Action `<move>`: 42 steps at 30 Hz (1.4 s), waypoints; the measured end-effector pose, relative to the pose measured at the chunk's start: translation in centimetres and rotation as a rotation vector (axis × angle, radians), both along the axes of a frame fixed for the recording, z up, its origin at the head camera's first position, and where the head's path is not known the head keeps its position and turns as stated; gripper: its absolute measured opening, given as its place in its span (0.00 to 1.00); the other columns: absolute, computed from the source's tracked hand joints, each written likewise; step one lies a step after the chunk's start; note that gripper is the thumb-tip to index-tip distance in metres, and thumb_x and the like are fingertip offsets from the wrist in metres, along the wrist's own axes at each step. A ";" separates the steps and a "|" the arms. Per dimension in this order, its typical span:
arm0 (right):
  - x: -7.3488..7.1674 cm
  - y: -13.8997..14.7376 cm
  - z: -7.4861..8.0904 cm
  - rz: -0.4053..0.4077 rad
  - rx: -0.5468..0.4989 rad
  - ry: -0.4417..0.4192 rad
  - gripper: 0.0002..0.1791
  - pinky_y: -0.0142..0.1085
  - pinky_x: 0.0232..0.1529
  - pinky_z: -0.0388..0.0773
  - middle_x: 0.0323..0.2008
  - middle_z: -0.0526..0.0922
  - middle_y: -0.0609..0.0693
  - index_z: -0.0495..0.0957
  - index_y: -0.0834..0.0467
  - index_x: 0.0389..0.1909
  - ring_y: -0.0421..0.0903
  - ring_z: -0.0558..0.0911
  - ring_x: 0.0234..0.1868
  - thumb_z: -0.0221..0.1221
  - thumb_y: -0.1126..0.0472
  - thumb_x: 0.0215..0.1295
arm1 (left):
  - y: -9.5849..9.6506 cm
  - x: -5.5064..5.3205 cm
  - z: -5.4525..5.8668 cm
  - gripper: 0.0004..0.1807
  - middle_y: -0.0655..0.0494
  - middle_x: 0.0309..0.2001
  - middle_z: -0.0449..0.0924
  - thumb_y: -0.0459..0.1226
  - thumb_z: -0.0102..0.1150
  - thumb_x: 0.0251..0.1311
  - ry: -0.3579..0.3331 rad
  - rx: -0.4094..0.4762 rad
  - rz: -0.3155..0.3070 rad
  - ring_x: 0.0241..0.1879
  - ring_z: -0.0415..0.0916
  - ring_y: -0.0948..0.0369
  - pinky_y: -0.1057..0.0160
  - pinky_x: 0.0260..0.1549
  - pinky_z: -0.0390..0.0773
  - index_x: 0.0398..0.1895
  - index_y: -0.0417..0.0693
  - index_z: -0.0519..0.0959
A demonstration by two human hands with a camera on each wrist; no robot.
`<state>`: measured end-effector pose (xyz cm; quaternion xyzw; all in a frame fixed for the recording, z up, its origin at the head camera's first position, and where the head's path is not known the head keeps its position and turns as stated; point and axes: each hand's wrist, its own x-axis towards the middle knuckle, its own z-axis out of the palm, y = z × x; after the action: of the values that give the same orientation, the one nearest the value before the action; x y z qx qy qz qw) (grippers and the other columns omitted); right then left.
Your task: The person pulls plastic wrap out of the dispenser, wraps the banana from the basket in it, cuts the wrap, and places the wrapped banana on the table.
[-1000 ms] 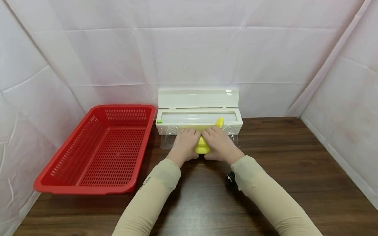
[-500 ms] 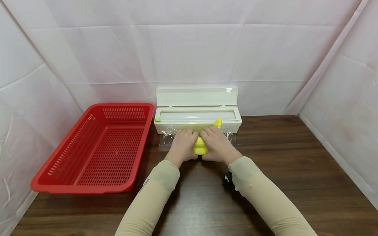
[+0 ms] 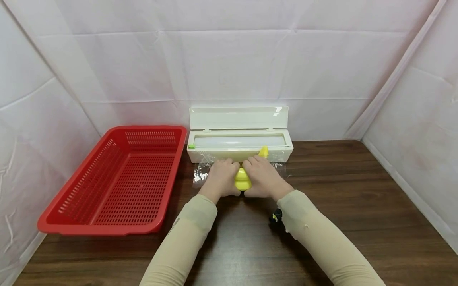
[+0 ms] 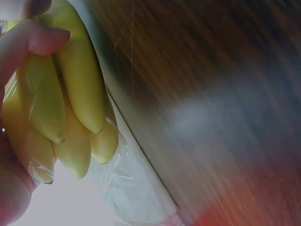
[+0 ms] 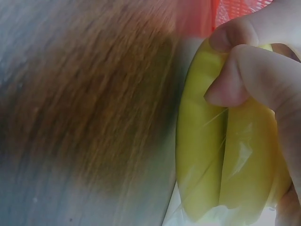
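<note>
Both hands grip one bunch of yellow bananas (image 3: 243,182) just in front of the white cling film dispenser (image 3: 239,153). My left hand (image 3: 222,178) holds its left side, and its thumb (image 4: 47,40) presses on a banana in the left wrist view. On the other side my right hand (image 3: 264,178) grips the bunch, thumb (image 5: 230,89) laid on the peel in the right wrist view. Clear cling film (image 3: 202,173) runs from the dispenser to the bunch and partly covers the bananas. The bunch's underside is hidden in the head view.
Left of the dispenser stands a red perforated basket (image 3: 162,210). The dispenser's lid (image 3: 239,118) is raised, and a green slider (image 3: 191,146) sits at its left end. A dark wooden table (image 3: 343,190) lies beneath, with white cloth walls (image 3: 229,63) around it.
Hands and bananas have shifted slightly toward me, away from the dispenser. The cling film spreads a little farther out at the left. The dispenser and basket stay in place.
</note>
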<state>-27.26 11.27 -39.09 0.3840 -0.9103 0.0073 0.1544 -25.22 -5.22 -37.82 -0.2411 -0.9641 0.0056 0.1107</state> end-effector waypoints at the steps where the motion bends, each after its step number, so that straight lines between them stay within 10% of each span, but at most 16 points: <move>1: 0.1 0.0 0.0 0.001 0.001 -0.005 0.28 0.38 0.39 0.67 0.29 0.69 0.47 0.69 0.57 0.34 0.46 0.67 0.33 0.65 0.48 0.32 | 0.0 0.0 0.0 0.28 0.56 0.31 0.76 0.52 0.75 0.28 -0.005 0.002 -0.001 0.33 0.76 0.57 0.58 0.35 0.75 0.34 0.49 0.76; 42: 0.9 0.3 -0.2 0.084 -0.136 -0.029 0.24 0.36 0.34 0.68 0.24 0.73 0.43 0.74 0.53 0.30 0.43 0.69 0.27 0.66 0.44 0.31 | -0.5 0.3 0.0 0.22 0.62 0.19 0.70 0.54 0.71 0.24 -0.059 0.089 -0.044 0.19 0.67 0.63 0.64 0.18 0.66 0.21 0.56 0.73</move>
<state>-26.40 11.60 -39.27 0.4104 -0.8928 0.0812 0.1668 -24.88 -5.74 -37.83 -0.2571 -0.9608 -0.0470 0.0930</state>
